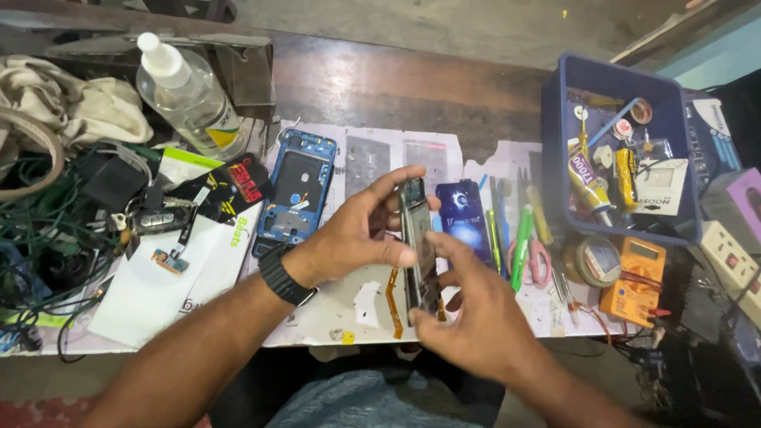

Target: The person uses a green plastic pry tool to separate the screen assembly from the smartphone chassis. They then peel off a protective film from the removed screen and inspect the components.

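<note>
Both of my hands hold a disassembled phone body (418, 250) edge-on above the white work mat (317, 317). My left hand (357, 234), with a black band on its wrist, grips the phone's upper part from the left. Lower down, my right hand (468, 313) grips it from the right. An orange flex cable (393, 301) hangs from the phone's lower left side. A blue phone frame (297, 194) lies on the mat to the left. A dark blue phone back cover (466, 218) lies just right of the held phone.
A blue bin (555, 158) with glue tubes and small parts stands at the right. Screwdrivers, a green tool (521, 246) and pink scissors (541, 261) lie beside it. An orange multimeter (634, 281), a clear bottle (186, 95), tangled cables (47, 238) and a power strip (733, 265) surround the mat.
</note>
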